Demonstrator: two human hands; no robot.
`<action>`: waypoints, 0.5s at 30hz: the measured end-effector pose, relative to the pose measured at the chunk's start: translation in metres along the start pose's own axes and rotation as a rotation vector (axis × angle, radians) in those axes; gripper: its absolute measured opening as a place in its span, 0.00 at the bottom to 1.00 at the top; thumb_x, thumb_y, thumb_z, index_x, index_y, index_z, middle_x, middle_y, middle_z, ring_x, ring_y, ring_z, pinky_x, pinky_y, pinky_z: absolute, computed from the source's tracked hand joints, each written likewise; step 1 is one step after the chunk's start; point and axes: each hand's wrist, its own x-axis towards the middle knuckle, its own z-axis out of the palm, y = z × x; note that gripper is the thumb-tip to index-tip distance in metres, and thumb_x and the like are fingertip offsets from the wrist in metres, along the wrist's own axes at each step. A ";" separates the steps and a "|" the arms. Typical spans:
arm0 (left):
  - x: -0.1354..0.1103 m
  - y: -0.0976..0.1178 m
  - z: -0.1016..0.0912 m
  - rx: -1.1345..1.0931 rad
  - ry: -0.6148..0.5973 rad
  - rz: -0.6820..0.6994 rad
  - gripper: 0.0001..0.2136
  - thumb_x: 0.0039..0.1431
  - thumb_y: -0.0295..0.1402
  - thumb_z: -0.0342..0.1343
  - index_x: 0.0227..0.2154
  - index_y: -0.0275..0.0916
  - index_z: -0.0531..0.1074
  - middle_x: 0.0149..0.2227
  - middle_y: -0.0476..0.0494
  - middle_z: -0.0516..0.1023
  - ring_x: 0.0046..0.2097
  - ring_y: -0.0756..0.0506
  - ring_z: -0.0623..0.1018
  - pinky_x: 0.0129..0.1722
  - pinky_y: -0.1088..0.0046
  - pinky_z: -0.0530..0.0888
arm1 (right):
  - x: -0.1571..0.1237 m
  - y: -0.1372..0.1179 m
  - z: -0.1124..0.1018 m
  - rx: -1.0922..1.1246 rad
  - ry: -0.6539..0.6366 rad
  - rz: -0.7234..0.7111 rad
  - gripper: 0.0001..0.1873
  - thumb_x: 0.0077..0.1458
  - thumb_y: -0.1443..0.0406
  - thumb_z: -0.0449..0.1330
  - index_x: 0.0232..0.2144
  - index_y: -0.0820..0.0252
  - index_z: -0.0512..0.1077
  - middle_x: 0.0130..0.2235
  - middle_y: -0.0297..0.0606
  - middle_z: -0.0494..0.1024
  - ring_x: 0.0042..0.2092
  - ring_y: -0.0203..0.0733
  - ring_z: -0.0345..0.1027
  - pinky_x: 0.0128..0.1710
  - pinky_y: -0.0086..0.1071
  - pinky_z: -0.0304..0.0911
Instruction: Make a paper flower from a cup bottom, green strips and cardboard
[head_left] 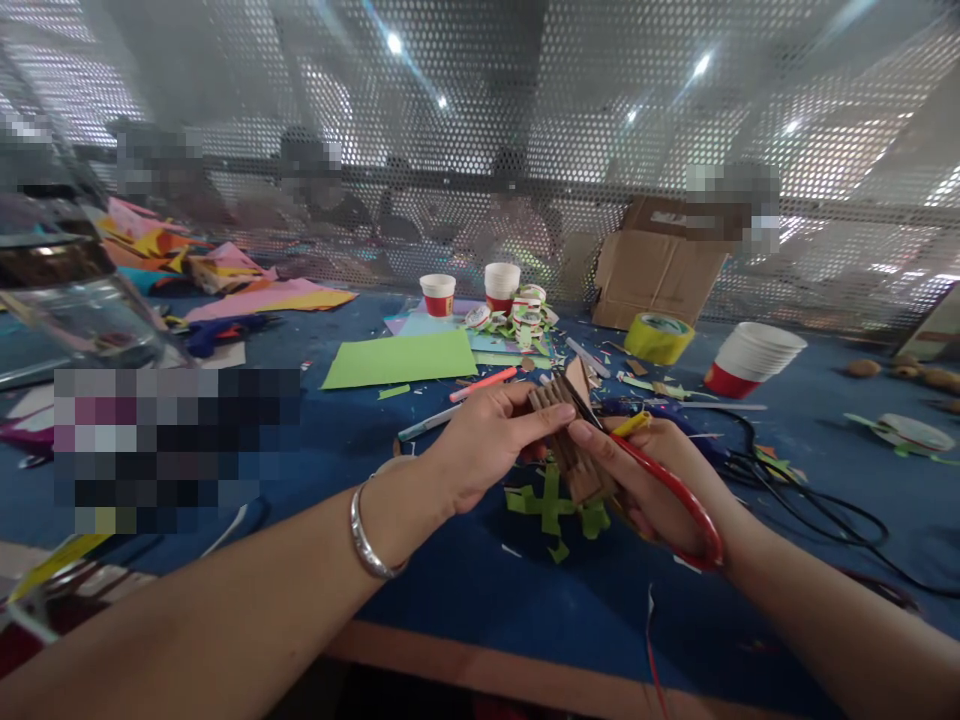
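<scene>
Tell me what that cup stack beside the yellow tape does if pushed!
The cup stack might tip if pushed high, since its rims look wider than its red base. Its round sides could let it roll once over. Several nested rims show, so it may slide apart.

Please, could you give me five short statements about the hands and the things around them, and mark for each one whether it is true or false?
1. The left hand holds ribbed cardboard. True.
2. The right hand holds a blue marker. False: it holds red-handled scissors.
3. The yellow tape roll sits in front of the cardboard box. True.
4. The silver bracelet is on the right wrist. False: it is on the left wrist.
5. A flat green sheet lies nearer than the paper cups. True.
</scene>
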 end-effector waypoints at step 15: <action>0.004 -0.003 -0.002 -0.018 0.025 -0.026 0.16 0.51 0.43 0.66 0.34 0.35 0.77 0.31 0.48 0.74 0.29 0.52 0.68 0.29 0.72 0.63 | 0.009 0.001 0.004 -0.035 -0.035 0.002 0.30 0.56 0.40 0.59 0.19 0.58 0.68 0.09 0.27 0.60 0.10 0.31 0.54 0.10 0.24 0.49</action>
